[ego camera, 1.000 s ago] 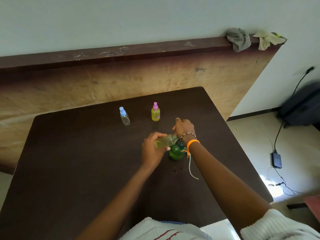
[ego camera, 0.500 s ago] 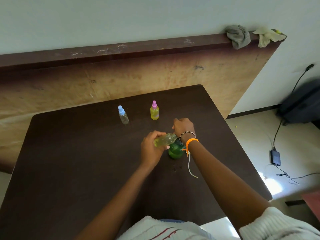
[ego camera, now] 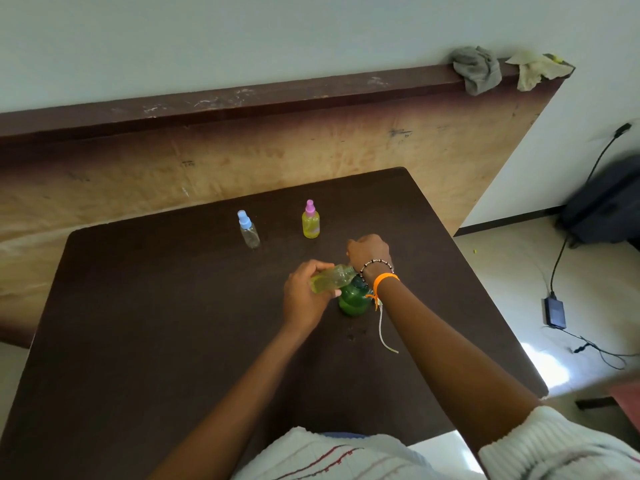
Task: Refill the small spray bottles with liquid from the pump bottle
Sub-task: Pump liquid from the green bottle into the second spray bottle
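1. From where I stand, the person's left hand (ego camera: 304, 296) grips an uncapped small bottle (ego camera: 330, 279), tilted nearly flat, its neck pointing toward three o'clock at the top of the green pump bottle (ego camera: 354, 300).
2. The right hand (ego camera: 369, 251) is curled over the pump bottle's top, at about one o'clock from the left hand. I judge it to be working the pump, but the wrist hides the head, so I cannot tell what the fingers hold.
3. The tilted bottle shows yellowish liquid inside, so this fill looks to be under way; how full it is I cannot say.
4. At eleven o'clock from the hands, well apart from them, a pink-capped bottle (ego camera: 310, 221) stands upright holding yellow liquid and looks already filled.
5. Left of it, a blue-capped bottle (ego camera: 248, 230) stands upright and looks clear, apparently not yet filled.
6. So I judge roughly one done, one in hand, one left, all on the dark table (ego camera: 145, 323).
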A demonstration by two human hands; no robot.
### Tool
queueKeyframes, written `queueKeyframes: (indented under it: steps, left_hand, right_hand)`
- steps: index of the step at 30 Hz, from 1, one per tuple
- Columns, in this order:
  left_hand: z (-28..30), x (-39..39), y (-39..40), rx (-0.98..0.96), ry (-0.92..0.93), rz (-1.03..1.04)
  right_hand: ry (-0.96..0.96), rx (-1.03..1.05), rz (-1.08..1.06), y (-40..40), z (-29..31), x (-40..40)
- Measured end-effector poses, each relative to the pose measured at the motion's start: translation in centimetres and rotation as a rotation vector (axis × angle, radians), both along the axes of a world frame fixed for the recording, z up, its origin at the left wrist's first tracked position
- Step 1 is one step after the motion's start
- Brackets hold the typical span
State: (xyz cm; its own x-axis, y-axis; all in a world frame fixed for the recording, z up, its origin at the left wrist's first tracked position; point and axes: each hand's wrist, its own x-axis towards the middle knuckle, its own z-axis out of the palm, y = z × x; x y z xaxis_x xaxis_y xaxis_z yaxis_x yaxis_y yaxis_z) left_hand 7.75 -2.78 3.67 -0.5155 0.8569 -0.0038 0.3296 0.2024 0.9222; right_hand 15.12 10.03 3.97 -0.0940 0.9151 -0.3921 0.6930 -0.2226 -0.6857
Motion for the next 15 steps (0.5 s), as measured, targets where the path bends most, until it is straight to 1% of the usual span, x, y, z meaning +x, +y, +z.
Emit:
queueKeyframes:
  steps: [8, 10, 15]
  left_hand:
    - [0.8, 0.1, -0.1, 0.025, 0.001, 0.016]
    - [0.8, 0.2, -0.1, 0.016, -0.003, 0.015]
    - [0.6, 0.0, 0.1, 0.0, 0.02, 0.02]
  right_hand:
    - [0.063, -0.119, 0.066, 0.7, 1.1, -0.1]
    - [0.061, -0.116, 0.057, 0.6, 0.8, 0.0]
    - [0.032, -0.015, -0.044, 0.1, -0.1, 0.0]
